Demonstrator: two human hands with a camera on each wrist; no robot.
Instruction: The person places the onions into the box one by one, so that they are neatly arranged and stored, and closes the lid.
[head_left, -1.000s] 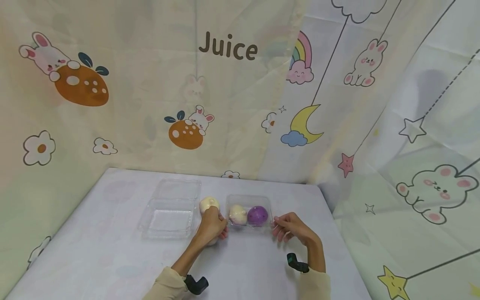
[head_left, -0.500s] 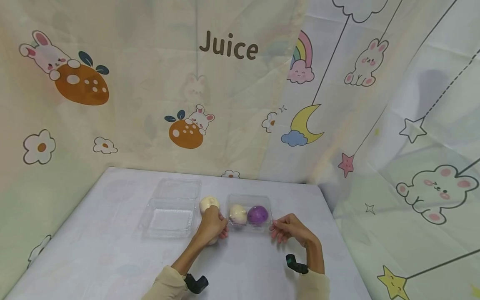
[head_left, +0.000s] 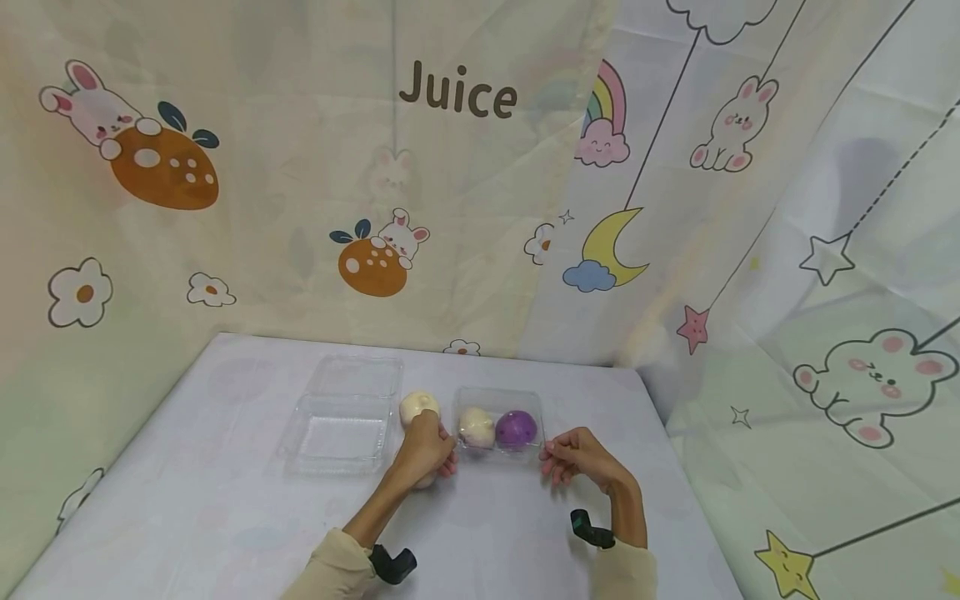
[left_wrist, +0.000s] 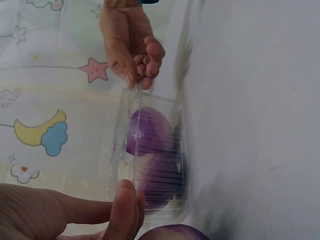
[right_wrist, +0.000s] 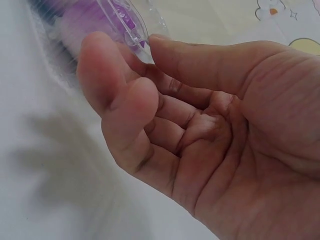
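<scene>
A clear plastic clamshell box [head_left: 498, 400] sits on the table with its lid down. Inside are a cream, purple-tinged round piece [head_left: 476, 427] and a purple round piece [head_left: 517, 429], both onion-like. My left hand [head_left: 425, 446] pinches the box's rim at the left end between thumb and finger. At the opposite end, the thumb and forefinger of my right hand [head_left: 585, 458] pinch the rim; its other fingers curl loosely below. Another cream round piece [head_left: 418, 407] lies just behind my left hand. Partly hidden under that hand is a further round piece [head_left: 425, 481].
To the left lies a second clear clamshell box [head_left: 341, 433], its lid folded back flat. The white-covered table [head_left: 225, 517] meets printed cloth walls [head_left: 285, 167] at the back and sides. Each wrist wears a black camera mount [head_left: 393, 565].
My right hand has shifted slightly left onto the right end of the box. The left hand and both boxes have stayed practically in place.
</scene>
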